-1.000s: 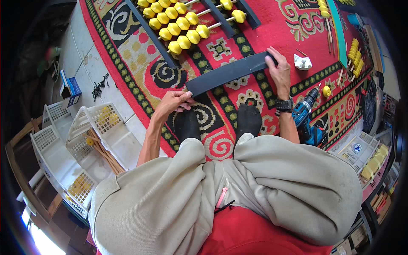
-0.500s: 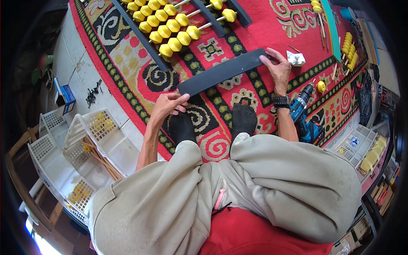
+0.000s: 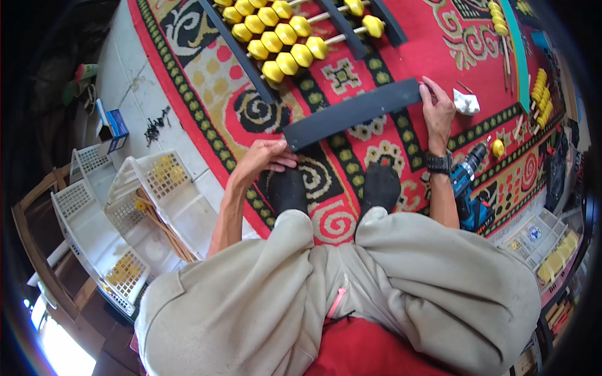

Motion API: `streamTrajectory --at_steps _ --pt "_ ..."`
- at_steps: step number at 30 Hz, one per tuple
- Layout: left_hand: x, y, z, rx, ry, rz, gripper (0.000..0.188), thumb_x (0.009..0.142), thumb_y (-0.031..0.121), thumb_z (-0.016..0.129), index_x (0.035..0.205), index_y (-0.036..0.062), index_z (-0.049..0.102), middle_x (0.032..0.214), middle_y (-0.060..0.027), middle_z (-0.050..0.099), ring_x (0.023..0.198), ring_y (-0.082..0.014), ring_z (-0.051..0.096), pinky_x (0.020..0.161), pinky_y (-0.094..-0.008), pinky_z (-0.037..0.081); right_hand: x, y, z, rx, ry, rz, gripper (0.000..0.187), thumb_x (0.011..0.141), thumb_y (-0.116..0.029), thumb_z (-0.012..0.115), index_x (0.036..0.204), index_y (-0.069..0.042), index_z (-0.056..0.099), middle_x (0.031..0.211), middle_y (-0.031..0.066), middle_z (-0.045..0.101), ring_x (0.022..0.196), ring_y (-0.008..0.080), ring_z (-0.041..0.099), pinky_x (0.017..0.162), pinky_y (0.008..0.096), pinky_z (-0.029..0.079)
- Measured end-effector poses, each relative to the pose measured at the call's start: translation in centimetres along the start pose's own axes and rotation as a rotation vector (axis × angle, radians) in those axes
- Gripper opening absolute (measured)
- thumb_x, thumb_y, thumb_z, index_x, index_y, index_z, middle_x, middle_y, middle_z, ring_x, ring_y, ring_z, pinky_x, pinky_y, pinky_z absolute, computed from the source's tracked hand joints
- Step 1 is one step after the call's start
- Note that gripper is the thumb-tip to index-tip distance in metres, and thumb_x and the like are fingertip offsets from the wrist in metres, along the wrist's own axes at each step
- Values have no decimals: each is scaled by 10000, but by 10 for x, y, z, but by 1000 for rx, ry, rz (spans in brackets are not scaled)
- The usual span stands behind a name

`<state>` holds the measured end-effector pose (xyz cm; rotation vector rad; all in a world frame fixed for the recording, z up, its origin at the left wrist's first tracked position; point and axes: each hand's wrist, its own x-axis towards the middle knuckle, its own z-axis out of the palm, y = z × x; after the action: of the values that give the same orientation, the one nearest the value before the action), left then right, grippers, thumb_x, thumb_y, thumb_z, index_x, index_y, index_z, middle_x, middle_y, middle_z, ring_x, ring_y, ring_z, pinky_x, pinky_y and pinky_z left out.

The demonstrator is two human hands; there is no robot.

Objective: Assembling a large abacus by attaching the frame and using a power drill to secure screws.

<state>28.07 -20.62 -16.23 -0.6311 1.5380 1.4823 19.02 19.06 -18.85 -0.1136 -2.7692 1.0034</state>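
A long flat black board (image 3: 354,113) spans the space between my hands, above the patterned red rug (image 3: 433,59). At its left end, my left hand (image 3: 266,155) pinches the near corner between thumb and fingers. My right hand (image 3: 439,116), with a dark watch on the wrist, grips the other end. Beyond the board lies an abacus-like frame (image 3: 238,53) of black bars, its light rods (image 3: 322,17) threaded with yellow beads (image 3: 287,62). A blue cordless drill (image 3: 467,188) rests on the rug beside my right forearm, near a loose yellow bead (image 3: 498,148).
White plastic baskets (image 3: 135,178) at left hold yellow beads and wooden rods (image 3: 166,229). Dark screws (image 3: 157,125) and a blue box (image 3: 113,130) lie on the tiles. At right are a white crumpled lump (image 3: 466,102), a green strip (image 3: 519,62) and more beaded rods (image 3: 540,97).
The whole view has shifted, so the scene sits farther right in the picture. Both hands keep their hold on the black board, which has barely moved over the rug.
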Motion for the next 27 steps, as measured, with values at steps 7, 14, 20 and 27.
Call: streamTrajectory --at_steps 7,14,20,27 --pt "13 36 6 559 917 866 678 662 248 896 1199 49 533 1058 -89 575 743 -153 597 617 -294 509 72 -50 24 110 -188 -236 622 755 -226 816 1265 -16 529 832 128 666 783 281 661 731 370 538" --pt "45 41 -12 839 796 1244 569 729 179 840 1196 22 556 1068 -179 637 963 -327 649 827 -385 537 123 -7 26 -110 -326 -492 774 784 -269 790 1430 -110 395 1009 183 679 794 323 688 670 393 541" --pt "38 38 -16 804 760 1104 652 752 206 813 1275 47 458 917 -150 611 803 -332 625 701 -394 507 129 11 30 -54 -425 -786 779 852 -62 692 1513 -112 283 950 196 608 769 353 611 665 424 495" --pt "48 36 -16 872 790 1230 655 724 201 821 1283 30 524 814 -139 596 753 -308 606 661 -396 489 137 15 12 -152 -448 -841 665 859 -39 674 1461 -99 399 813 162 572 698 309 596 625 440 471"
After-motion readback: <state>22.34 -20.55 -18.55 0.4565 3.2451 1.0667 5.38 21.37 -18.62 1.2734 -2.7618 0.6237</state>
